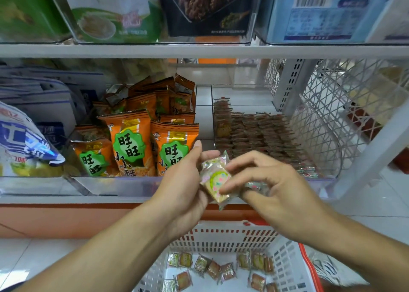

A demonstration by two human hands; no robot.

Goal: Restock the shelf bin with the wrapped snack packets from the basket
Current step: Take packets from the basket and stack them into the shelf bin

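- two hands meet in my head view: left hand (183, 181) and right hand (272, 187) both pinch a wrapped snack packet (215, 181) in front of the clear shelf bin (318, 182).
- i'd square it, then slot it upright behind the front row.
- more packets lie in the basket (223, 236) below; orange bags (130, 145) crowd the neighbouring bin.

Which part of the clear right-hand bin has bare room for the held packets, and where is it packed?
Bare floor shows at the back of the clear bin, behind the packet rows. The middle and front are packed. The orange bag bin on the left is full. Both the left hand and right hand hold packets.
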